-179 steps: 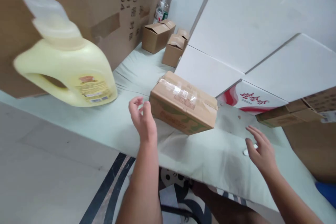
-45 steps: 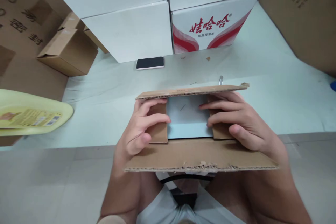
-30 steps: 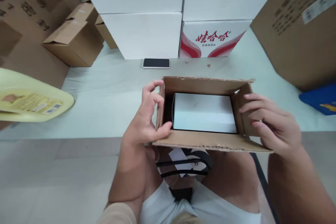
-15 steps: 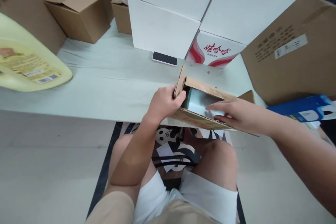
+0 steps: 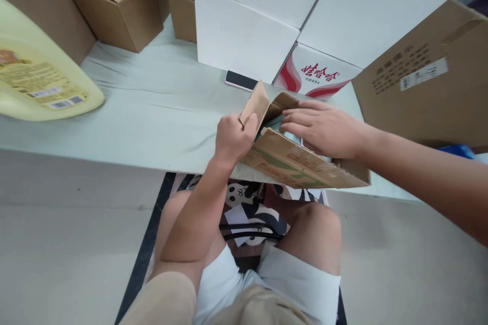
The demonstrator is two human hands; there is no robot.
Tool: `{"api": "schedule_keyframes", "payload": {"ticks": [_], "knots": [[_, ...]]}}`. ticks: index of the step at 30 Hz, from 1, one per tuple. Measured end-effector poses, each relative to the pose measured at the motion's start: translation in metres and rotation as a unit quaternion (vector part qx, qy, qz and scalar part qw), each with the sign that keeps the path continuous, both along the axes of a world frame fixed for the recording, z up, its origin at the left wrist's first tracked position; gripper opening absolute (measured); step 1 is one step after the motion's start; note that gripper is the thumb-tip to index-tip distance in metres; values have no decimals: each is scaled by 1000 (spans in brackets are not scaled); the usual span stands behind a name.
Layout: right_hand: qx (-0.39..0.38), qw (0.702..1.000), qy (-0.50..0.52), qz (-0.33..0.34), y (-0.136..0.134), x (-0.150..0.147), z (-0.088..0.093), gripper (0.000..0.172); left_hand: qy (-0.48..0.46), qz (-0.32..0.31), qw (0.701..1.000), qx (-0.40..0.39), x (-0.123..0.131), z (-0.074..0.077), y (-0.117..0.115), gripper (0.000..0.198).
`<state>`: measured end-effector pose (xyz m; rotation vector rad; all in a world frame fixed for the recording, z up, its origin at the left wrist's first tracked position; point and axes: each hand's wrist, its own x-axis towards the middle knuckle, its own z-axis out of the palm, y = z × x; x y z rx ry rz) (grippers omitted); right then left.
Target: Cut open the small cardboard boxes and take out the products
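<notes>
- At the table's (image 5: pixel 163 132) front edge, we have the open carton (image 5: pixel 301 168).
- Our left hand (image 5: pixel 234 138) grips its end flap (image 5: pixel 255 103); our right hand (image 5: pixel 325 128) reaches in over the pale box (image 5: pixel 291 136), hold unclear.
- We seem to be reaching inside; the next move calls for a steady carton.
- Opening upward, its long axis runs left to right.

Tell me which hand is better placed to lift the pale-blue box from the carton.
Right, I'd judge: the right hand is over the pale-blue box inside the open cardboard carton, while the left hand grips the carton's end flap.
</notes>
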<state>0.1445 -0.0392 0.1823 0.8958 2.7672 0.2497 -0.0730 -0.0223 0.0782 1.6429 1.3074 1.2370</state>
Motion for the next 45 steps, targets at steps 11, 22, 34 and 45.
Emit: {"api": "schedule_keyframes", "payload": {"ticks": [11, 22, 34, 45], "knots": [[140, 988, 51, -47, -34, 27, 12, 20, -62, 150, 982, 100, -41, -17, 28, 31], [35, 995, 47, 75, 11, -33, 14, 40, -41, 169, 979, 108, -40, -26, 24, 40], [-119, 975, 20, -189, -8, 17, 19, 61, -105, 181, 972, 108, -56, -32, 40, 34], [-151, 945, -38, -288, 17, -16, 11, 116, -95, 159, 976, 116, -58, -35, 36, 34]]}}
